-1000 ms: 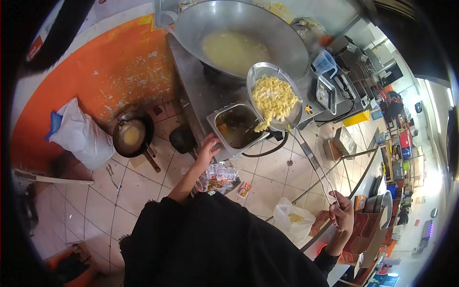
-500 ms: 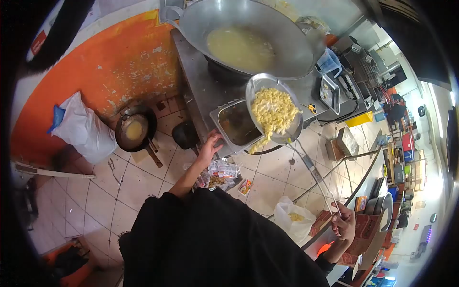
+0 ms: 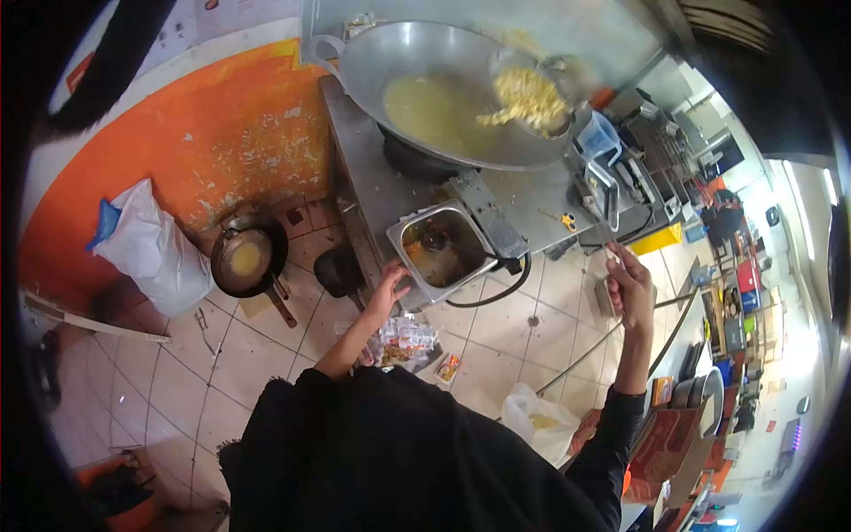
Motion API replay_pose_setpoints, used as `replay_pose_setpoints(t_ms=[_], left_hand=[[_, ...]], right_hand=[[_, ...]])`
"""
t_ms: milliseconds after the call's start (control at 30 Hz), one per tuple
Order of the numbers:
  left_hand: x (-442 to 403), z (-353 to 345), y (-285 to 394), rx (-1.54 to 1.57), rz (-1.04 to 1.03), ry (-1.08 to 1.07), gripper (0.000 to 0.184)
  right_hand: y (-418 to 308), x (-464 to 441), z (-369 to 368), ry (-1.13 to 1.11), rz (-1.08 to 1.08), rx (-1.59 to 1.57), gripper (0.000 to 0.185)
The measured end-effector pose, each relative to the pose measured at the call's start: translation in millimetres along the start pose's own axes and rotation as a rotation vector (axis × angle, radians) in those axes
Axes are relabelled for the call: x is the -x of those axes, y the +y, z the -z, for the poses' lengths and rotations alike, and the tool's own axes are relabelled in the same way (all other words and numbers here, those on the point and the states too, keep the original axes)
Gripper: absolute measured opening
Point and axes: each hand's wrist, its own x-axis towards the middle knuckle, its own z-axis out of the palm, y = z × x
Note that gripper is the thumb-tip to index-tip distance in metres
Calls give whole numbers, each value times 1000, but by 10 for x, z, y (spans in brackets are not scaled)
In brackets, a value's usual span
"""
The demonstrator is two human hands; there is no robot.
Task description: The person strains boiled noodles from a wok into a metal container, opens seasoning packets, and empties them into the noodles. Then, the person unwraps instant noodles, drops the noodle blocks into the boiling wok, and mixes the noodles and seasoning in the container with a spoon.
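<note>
My right hand (image 3: 631,288) is closed on the long handle of a strainer, raised at the right. The strainer (image 3: 557,133) is tilted at the right side of a big metal wok (image 3: 363,84), holding yellow macaroni-like pieces (image 3: 530,96). Some pieces hang at its left edge, above the cloudy yellowish liquid (image 3: 425,111) in the wok. My left hand (image 3: 386,291) has its fingers apart beside the near left corner of a rectangular metal container (image 3: 465,213). Dark, murky liquid with bits lies in that container. Whether my fingers touch its rim, I cannot tell.
Yellow-handled scissors (image 3: 567,222), a metal tray (image 3: 603,191) and a blue-tinted jug (image 3: 598,137) are on the steel counter (image 3: 363,142). A pan (image 3: 275,235) and a white sack (image 3: 155,253) stand on the tiled floor. A plastic bag (image 3: 541,434) is near my right arm.
My right hand has moved forward, carrying the strainer from over the rectangular container to the wok. The left hand stays near the container, whose inside is now uncovered.
</note>
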Motion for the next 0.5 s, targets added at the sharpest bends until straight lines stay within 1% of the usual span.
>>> replay_pose_setpoints(t_ms=[133, 233, 333, 433, 500], left_hand=[[-15, -22, 19, -28, 2, -2, 38], [-21, -49, 46, -54, 10, 5, 42], [-23, -60, 32, -77, 2, 14, 43], [-31, -72, 21, -116, -19, 42, 41], [-25, -82, 41, -146, -51, 36, 34]], right_hand=[[-19, -275, -72, -29, -13, -74, 37], [-15, -372, -122, -32, 61, -42, 37], [37, -384, -195, -53, 11, -28, 37], [-18, -368, -150, -77, -27, 10, 37], [9, -374, -128, -73, -21, 37, 36]])
